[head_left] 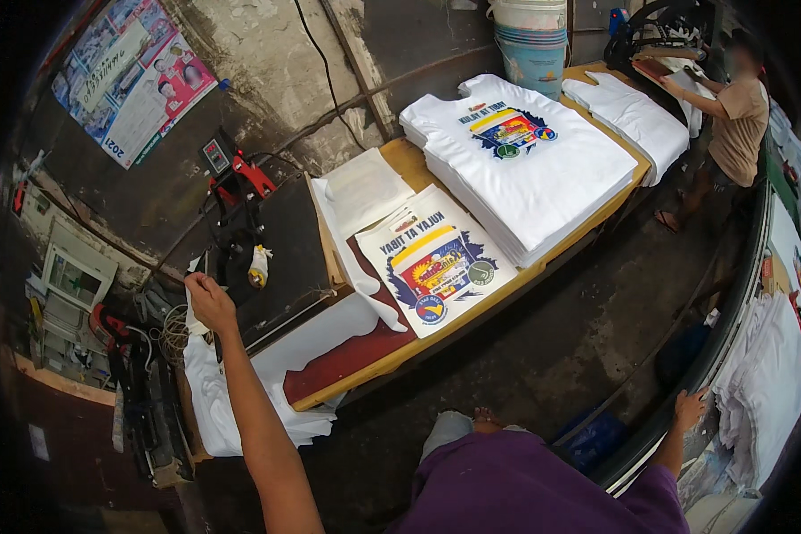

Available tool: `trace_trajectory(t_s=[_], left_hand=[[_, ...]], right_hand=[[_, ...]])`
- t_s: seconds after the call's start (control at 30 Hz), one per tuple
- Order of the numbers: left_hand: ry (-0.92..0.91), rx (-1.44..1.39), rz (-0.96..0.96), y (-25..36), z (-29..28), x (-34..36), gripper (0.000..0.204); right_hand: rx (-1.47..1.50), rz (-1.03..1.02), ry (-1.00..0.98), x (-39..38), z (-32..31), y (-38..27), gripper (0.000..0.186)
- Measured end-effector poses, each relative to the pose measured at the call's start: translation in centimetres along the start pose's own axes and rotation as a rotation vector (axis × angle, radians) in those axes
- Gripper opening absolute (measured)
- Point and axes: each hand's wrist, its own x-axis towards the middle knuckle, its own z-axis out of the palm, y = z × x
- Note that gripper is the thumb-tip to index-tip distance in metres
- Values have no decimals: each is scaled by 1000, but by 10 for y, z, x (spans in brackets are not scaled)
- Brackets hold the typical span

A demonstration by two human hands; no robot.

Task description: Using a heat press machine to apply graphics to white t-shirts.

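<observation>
My left hand (210, 303) is at the near left corner of a black heat press (271, 254), its fingers curled in at the edge. What they hold, if anything, is hidden. White cloth (298, 343) hangs out from under the press's black plate. My right hand (688, 410) rests with fingers stretched along the dark edge of a counter (650, 445) at the right, near a heap of white shirts (756, 374). Between the two, on the yellow-edged table, lies a stack of printed transfer sheets (440, 267) with mirrored lettering.
A tall stack of printed white shirts (543, 178) stands farther along the table (507, 289), with folded white shirts (636, 116) past it. A pail (531, 44) stands behind. Another person (739, 116) works at the far right. Cables and a second machine (142, 392) are at left.
</observation>
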Motion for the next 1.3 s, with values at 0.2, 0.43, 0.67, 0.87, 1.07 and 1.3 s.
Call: trace_trajectory(t_s=[0.2, 0.43, 0.67, 0.87, 1.07, 1.3], left_hand=[[12, -12, 23, -2, 1, 0, 21], [-22, -3, 6, 6, -1, -2, 21], [11, -11, 18, 1, -2, 0, 21], [19, -36, 41, 3, -1, -1, 21], [10, -15, 44, 3, 1, -1, 20], [10, -21, 69, -5, 3, -1, 19]], right_hand=[[0, -13, -4, -3, -5, -1, 73], [-6, -38, 106, 0, 7, 4, 72], [-9, -27, 63, -4, 2, 2, 75], [-3, -33, 101, 4, 15, 7, 74], [10, -21, 77, 9, 17, 6, 74], [-8, -25, 108, 5, 15, 4, 72]])
